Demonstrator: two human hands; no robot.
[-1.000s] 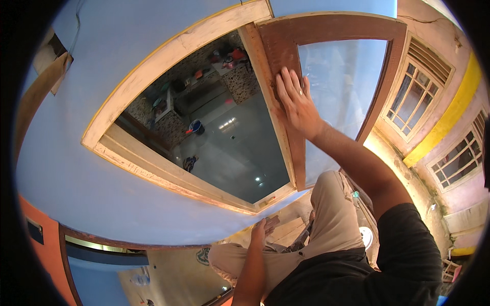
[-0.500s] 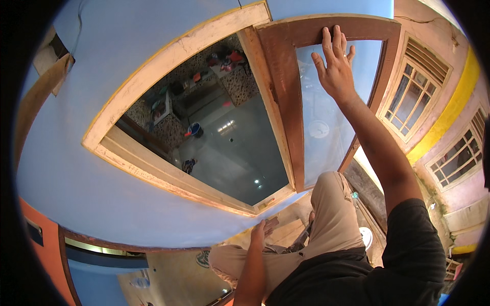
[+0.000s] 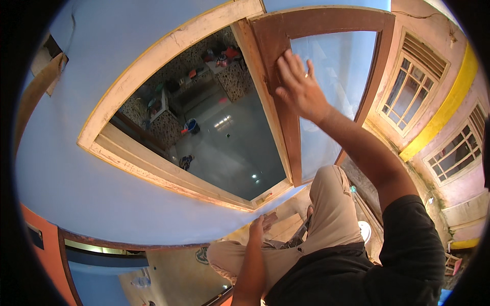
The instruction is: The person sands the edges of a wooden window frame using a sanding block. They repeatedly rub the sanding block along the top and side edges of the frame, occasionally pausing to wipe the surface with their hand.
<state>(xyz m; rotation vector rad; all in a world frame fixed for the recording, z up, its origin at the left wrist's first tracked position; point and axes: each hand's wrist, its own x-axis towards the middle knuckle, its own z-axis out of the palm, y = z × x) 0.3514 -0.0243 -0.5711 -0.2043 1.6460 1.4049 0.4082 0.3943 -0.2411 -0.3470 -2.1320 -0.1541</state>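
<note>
My right hand (image 3: 301, 92) lies with fingers spread on the left upright of a brown wooden window sash (image 3: 283, 122). The sash is swung outward and holds a pane (image 3: 339, 66) that reflects pale blue. Low in front of my lap, my left hand (image 3: 256, 228) is closed around a small flat brown piece (image 3: 270, 220), whose kind I cannot make out. To the left of the sash, the bare wooden window frame (image 3: 153, 53) surrounds the opening, its surface worn and patchy.
Through the opening, a blue bucket (image 3: 192, 126) stands on a shiny floor (image 3: 224, 158) near speckled counters. A blue wall (image 3: 56, 168) surrounds the frame. At right is a pink wall with a barred window (image 3: 416, 81). A white bucket (image 3: 364, 231) stands beside my knee.
My right hand has moved from the sash's top rail down and left onto its left upright. The left hand stays low by my lap, with the brown piece showing more clearly.
</note>
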